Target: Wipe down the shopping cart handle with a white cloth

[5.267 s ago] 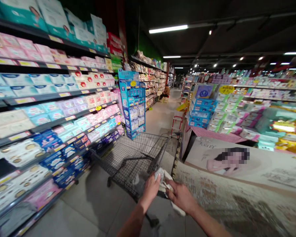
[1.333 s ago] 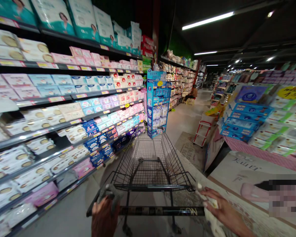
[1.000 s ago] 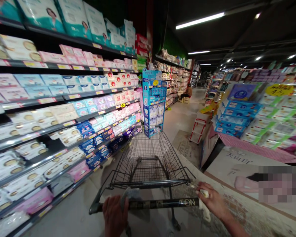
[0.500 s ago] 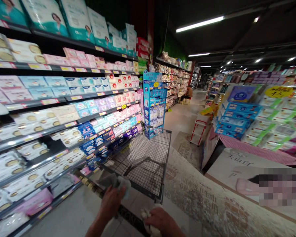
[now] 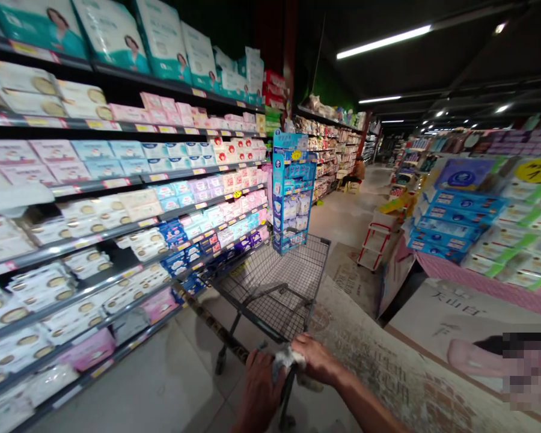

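A metal wire shopping cart (image 5: 279, 270) stands in front of me, its basket holding nothing I can see. Its dark handle bar (image 5: 211, 322) slants down to the right. At the bar's right end, my left hand (image 5: 262, 376) is closed over a greyish cloth (image 5: 279, 364). Right beside it, my right hand (image 5: 315, 359) closes on a whitish cloth (image 5: 296, 356) at the corner of the cart frame. The two hands nearly touch, and the cloths bunch together between them, so their edges are hard to separate.
Shelves of packaged tissues and pads (image 5: 139, 198) line the left side. A blue display stand (image 5: 291, 192) rises beyond the cart. A red-framed step stool (image 5: 374, 243) and a stacked blue-box display (image 5: 460, 222) are on the right. Farther down the aisle, a person (image 5: 357, 172) sits.
My left hand has slid right along the handle with the grey cloth. My right hand has moved up and forward to the bar's right end. The view has shifted slightly left.
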Available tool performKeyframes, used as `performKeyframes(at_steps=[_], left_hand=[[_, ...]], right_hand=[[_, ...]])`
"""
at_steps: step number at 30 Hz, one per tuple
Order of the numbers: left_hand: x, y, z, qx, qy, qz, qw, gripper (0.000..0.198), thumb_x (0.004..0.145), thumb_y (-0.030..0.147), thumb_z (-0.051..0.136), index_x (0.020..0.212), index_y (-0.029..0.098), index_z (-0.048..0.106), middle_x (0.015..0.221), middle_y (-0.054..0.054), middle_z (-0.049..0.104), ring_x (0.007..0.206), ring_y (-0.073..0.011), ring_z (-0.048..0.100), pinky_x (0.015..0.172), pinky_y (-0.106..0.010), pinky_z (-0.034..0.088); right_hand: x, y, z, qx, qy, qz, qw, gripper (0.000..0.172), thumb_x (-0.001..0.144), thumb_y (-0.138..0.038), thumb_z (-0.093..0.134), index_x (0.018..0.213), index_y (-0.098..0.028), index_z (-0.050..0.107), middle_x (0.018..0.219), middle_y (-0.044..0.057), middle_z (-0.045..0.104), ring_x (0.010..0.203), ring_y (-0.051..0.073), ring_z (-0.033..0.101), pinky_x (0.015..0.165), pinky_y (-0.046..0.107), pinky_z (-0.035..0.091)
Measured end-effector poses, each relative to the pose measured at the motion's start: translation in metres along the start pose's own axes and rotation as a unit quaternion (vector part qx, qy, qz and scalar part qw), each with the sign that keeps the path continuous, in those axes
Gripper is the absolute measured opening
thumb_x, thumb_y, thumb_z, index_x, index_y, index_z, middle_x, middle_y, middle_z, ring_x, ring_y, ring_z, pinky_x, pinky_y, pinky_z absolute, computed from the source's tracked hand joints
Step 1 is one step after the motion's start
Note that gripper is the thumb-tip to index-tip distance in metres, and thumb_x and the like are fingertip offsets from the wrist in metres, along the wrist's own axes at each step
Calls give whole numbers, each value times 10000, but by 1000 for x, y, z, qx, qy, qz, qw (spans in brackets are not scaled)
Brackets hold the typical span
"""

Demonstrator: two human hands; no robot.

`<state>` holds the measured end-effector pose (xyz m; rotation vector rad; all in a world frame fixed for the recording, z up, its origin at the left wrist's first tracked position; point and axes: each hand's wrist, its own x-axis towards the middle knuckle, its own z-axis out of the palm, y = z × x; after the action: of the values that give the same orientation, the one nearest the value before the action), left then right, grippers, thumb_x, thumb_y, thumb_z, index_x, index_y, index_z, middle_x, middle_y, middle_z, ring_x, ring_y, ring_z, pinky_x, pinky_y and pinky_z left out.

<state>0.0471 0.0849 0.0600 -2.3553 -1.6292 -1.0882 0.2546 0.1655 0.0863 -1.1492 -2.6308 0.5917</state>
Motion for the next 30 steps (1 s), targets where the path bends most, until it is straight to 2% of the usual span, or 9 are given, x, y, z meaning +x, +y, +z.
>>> performKeyframes(at_steps=[4, 7, 10, 14, 16, 19, 21, 26, 30], left_hand=[[13, -18, -18, -13, -4, 5, 1000, 235, 1035, 292, 448, 989, 210, 664, 925, -60, 738, 942, -214, 699, 1058, -489, 495], [23, -34, -48, -22, -68, 9, 997, 266, 1035, 306, 448, 922, 213, 671, 875, -35, 733, 897, -195, 703, 1008, -434, 517], [26, -52, -78, -24, -143, -2, 989, 357, 1047, 335, 423, 803, 225, 659, 804, -1, 719, 854, -182, 704, 986, -400, 515], [12, -77, -104, 35, -174, -32, 984, 442, 1052, 350, 407, 708, 232, 659, 698, 5, 699, 774, -198, 704, 976, -420, 512], [-1, -85, -110, 88, -176, -52, 979, 433, 1044, 343, 422, 714, 232, 680, 683, -11, 698, 761, -217, 705, 979, -450, 514], [-19, -76, -107, 130, -197, -67, 969, 355, 1036, 259, 424, 872, 243, 739, 840, -33, 759, 861, -220, 725, 986, -444, 514], [-30, -59, -93, 146, -201, -87, 965, 348, 1024, 189, 408, 1016, 256, 749, 1010, -52, 779, 952, -215, 726, 982, -425, 513], [-50, -31, -40, 205, -198, -182, 941, 258, 983, 263, 519, 947, 178, 759, 970, -135, 767, 976, -304, 716, 954, -479, 501], [-66, -49, -37, 241, -201, -159, 936, 213, 952, 199, 546, 918, 190, 756, 924, -107, 765, 909, -284, 721, 849, -409, 525]], right_hand=[[17, -7, 23, -33, 46, 0, 998, 54, 846, -232, 600, 888, -211, 627, 917, 34, 652, 899, 196, 574, 789, 288, 459], [29, -26, 47, -39, 104, 11, 994, 82, 880, -205, 544, 886, -202, 626, 887, 53, 648, 858, 202, 579, 826, 323, 472], [37, -49, 66, 10, 98, 1, 995, 108, 838, -225, 592, 935, -202, 635, 941, 70, 665, 889, 219, 591, 885, 363, 481], [38, -70, 76, 124, 31, -58, 990, 430, 722, -209, 676, 1150, -232, 652, 1158, 73, 692, 1085, 250, 606, 957, 370, 487], [36, -70, 75, 171, 58, -77, 980, 495, 730, -199, 665, 1222, -252, 644, 1174, 65, 701, 1097, 247, 626, 958, 369, 506], [33, -55, 68, 197, 186, -66, 960, 500, 818, -154, 565, 1308, -237, 614, 1171, 98, 711, 1081, 240, 652, 955, 386, 538], [32, -41, 66, 170, 216, -37, 961, 578, 830, -98, 494, 1389, -219, 570, 1272, 133, 683, 1210, 252, 613, 1056, 433, 499], [28, -27, 90, 56, -17, 39, 998, 753, 700, -103, 611, 1439, -235, 558, 1482, 159, 565, 1410, 325, 472, 1171, 518, 382], [28, -36, 113, 25, -52, 33, 998, 751, 726, -105, 640, 1432, -341, 543, 1483, 110, 569, 1406, 336, 472, 1200, 631, 252]])
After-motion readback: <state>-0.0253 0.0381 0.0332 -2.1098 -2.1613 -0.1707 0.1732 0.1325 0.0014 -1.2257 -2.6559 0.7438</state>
